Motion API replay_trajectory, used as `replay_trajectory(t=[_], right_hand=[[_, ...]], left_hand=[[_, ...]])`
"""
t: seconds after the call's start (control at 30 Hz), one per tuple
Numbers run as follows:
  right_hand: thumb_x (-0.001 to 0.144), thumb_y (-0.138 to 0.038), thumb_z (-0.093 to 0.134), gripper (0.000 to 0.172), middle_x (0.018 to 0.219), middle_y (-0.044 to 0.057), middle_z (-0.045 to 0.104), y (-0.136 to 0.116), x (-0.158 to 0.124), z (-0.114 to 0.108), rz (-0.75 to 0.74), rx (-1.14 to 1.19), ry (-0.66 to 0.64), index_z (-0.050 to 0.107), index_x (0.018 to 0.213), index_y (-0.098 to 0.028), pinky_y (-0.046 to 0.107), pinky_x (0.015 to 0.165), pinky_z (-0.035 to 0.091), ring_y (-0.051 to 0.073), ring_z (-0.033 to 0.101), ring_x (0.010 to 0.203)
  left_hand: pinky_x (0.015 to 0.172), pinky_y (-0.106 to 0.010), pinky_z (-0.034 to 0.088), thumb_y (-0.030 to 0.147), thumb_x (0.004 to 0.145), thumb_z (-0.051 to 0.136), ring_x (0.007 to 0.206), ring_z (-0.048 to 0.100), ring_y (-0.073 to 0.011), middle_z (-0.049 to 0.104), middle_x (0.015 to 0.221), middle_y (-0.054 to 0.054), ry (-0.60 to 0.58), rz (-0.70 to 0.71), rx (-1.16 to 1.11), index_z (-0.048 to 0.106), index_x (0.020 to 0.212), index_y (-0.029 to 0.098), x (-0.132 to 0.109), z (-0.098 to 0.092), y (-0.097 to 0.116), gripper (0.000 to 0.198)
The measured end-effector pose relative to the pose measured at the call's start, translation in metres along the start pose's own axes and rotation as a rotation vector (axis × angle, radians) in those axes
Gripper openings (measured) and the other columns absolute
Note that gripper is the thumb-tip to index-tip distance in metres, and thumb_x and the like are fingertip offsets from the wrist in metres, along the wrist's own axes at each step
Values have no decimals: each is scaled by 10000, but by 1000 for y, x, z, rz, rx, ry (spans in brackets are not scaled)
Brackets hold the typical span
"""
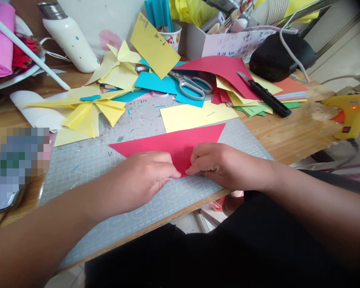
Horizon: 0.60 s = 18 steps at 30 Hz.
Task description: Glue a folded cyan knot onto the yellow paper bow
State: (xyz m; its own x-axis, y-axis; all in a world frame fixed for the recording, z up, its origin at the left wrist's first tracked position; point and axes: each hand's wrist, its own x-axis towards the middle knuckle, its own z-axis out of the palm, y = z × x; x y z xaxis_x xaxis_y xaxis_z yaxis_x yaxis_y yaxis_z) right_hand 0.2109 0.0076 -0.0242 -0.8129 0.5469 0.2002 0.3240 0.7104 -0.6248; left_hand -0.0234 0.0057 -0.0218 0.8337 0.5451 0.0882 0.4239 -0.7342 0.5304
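A red paper folded into a downward-pointing triangle lies on the grey cutting mat. My left hand and my right hand meet at its lower tip, fingers curled and pressing the paper down onto the mat. The tip itself is hidden under my fingers.
A yellow sheet lies just behind the red paper. Folded yellow paper shapes, scissors, a black utility knife and coloured sheets crowd the back. A yellow glue gun sits right. A white bottle stands back left.
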Motion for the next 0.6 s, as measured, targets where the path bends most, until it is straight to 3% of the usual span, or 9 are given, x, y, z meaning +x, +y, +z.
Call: replay_trajectory(t=[0.23,0.4,0.6], right_hand=[[869,-22,458,298,839,73,608,-1,-5,5,4,-104,14,712,952,-153,251,666,443,139,532,740],[879,-39,414,380,820,58,560,3,-11,9,-88,-207,24,688,1092,-193,249,637,416,144,495,727],[909,-93,393,364,835,54,546,1,-11,6,-56,-273,-47,677,1108,-204,257,646,406,150,467,734]], left_hand=[[607,-228,356,86,902,449,709,528,-110,546,795,5,-79,-26,69,673,941,201,-3,0,3,254],[611,-234,362,126,917,447,718,528,-115,558,826,-4,-109,-81,62,670,907,195,-3,1,3,233],[620,-222,378,123,906,471,720,543,-105,562,807,5,-50,-67,14,679,897,199,-1,1,2,222]])
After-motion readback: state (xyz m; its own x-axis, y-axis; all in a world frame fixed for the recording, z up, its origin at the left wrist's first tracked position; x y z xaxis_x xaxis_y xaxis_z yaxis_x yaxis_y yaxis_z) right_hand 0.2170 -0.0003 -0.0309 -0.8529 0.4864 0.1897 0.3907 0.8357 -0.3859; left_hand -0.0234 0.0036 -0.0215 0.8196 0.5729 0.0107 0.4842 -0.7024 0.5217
